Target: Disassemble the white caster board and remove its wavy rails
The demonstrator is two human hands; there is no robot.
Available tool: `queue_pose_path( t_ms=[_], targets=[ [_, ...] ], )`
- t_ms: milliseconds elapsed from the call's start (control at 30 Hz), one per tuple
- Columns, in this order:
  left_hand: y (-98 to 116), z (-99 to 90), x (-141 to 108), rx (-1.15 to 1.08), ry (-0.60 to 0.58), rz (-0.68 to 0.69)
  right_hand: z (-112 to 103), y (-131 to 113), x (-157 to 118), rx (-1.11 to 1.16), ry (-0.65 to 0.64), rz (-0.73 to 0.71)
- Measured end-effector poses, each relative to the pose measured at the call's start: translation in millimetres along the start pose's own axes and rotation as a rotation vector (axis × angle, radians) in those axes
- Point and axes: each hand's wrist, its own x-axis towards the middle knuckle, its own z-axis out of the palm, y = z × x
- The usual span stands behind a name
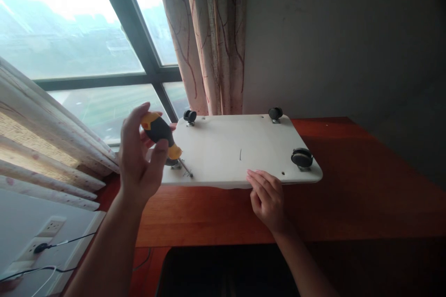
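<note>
A screwdriver (158, 131), wrapped in the fingers of the left hand (136, 162), slants down beside the near-left caster (172, 162) of a white board (216, 144) on a wooden surface (209, 222); the right hand (267, 198), half-curled, touches the near edge, its grip unclear.

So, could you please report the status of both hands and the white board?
Left hand holding screwdriver, tip by near-left caster. Right hand at near edge of white board. Board wheels-up on table. Screwdriver partly hides that caster.
</note>
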Motion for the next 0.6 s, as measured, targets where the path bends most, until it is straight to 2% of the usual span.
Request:
queue_pose_path(
  t_ms=[100,167,267,333,500,600],
  targets=[
    [5.9,1.6,-0.4,-0.163,-0.082,-0.072,-0.1,-0.5,0.2,0.001,0.002,0.007],
    [7.4,2.3,0.5,-0.128,-0.01,-0.069,-0.3,-0.7,0.4,-0.001,-0.001,0.011],
    [3.2,2.2,2.8,-0.024,0.139,0.022,-0.3,-0.6,0.7,0.001,0.0,0.005],
    [-1.9,1.8,3.7,0.031,0.166,0.067,0.0,-0.2,0.5,0.0,0.006,0.002],
    [-7.7,2.7,1.3,-0.007,0.074,0.11,1.1,0.3,-0.9,-0.015,0.0,0.012],
    [-4.9,4.6,-0.4,0.037,0.075,0.09,0.7,-0.1,-0.8,-0.007,-0.001,0.015]
  ],
)
